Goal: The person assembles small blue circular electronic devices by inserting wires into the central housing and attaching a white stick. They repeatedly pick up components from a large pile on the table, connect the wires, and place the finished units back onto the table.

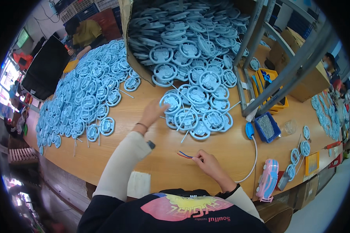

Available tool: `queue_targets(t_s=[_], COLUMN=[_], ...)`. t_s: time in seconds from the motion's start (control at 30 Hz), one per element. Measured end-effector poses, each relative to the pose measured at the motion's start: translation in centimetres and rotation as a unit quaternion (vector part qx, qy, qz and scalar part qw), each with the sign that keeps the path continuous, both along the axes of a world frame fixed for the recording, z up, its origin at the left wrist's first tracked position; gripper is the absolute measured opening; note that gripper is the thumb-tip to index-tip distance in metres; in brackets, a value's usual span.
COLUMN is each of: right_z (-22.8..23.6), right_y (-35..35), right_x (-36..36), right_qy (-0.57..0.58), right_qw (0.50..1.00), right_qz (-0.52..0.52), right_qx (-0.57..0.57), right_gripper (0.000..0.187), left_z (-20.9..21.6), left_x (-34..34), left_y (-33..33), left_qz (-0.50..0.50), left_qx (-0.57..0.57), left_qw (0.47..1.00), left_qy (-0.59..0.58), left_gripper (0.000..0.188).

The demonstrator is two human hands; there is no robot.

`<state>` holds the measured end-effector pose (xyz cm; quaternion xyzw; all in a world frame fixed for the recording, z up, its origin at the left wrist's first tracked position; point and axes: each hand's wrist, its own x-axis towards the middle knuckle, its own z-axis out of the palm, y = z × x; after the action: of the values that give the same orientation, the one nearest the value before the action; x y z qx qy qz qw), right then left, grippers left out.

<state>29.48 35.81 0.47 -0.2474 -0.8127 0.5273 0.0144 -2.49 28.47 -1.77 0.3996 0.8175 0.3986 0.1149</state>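
My left hand [152,115] reaches to the near left side of a loose pile of light-blue toy steering wheels. Its fingers are stretched out over the edge of one steering wheel [171,102]; whether they touch it I cannot tell. Nothing shows in that hand. Lower down and to the right, my right hand [208,164] is closed in a pinch on a pair of thin wires [185,155], one red and one blue. Their free ends point left over the wooden table. Whatever else lies inside those fingers is hidden.
A cardboard box [144,68] lies open, spilling steering wheels; another heap [81,93] spreads left. Metal frame posts [243,89] rise right, near a blue tray [267,127] of small metal parts, a white cable [255,155] and a pink-blue toy car [267,179]. A person [87,35] works far left.
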Motion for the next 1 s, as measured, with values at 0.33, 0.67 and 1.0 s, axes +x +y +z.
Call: queue_targets(t_s=[0.33, 0.67, 1.0], right_z=[1.0, 3.0, 5.3], right_y=[0.7, -1.6, -3.4], right_x=[-0.3, -2.3, 0.1], right_qy=[0.044, 0.073, 0.076], right_qw=[0.996, 0.990, 0.991], right_qz=[-0.068, 0.015, 0.039], right_qx=[0.028, 0.117, 0.099], right_gripper=[0.023, 0.021, 0.020], left_z=[0.7, 4.5, 5.0], left_x=[4.1, 12.1, 15.3], left_y=[0.8, -11.8, -12.8], left_qz=[-0.010, 0.051, 0.010], left_qx=[-0.113, 0.098, 0.157], left_qw=[0.986, 0.849, 0.824], left_qy=[0.126, -0.517, -0.544], left_gripper=[0.035, 0.022, 0.025])
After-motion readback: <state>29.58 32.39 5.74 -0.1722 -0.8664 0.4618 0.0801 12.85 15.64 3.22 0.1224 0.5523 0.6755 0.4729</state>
